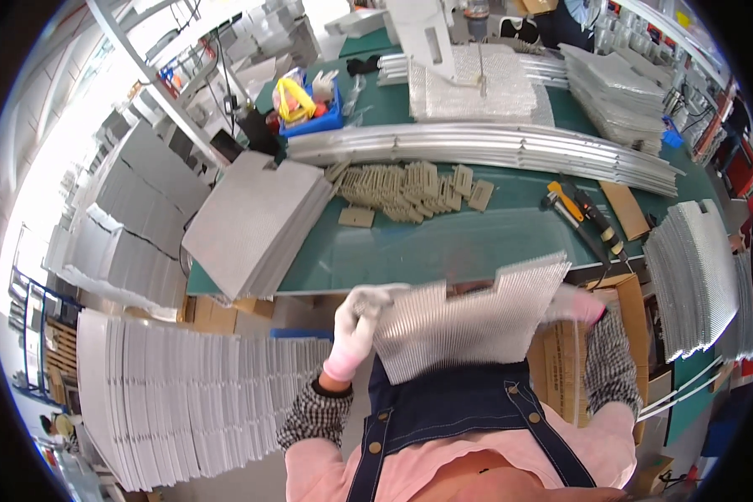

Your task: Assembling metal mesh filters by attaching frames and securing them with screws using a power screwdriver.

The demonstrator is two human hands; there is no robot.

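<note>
So the left hand (pixel 358 322), in a white glove with a pink cuff, is clamped on the left edge of one shiny silver ribbed panel with a notched top edge (pixel 456 330), tilted at lower centre, in front of the green worktop (pixel 368 261). The matching right hand (pixel 571 305) is at the panel's right side, but its fingers are hidden, so I can't tell if it's gripping.

Containers: one blue plastic bin (pixel 314 126), upper left of centre, holding a bright yellow item, a whitish glove and some red stuff. One open brown cardboard box (pixel 636 322), lower right; its inside is mostly blocked, so I can't say what's in there.

Counts: two handheld tools (pixel 565 202) right of centre, one stack of pale grey sheets (pixel 255 213) at left on the worktop, plus loads of small flat tan pieces (pixel 410 191), too overlapped to count.
</note>
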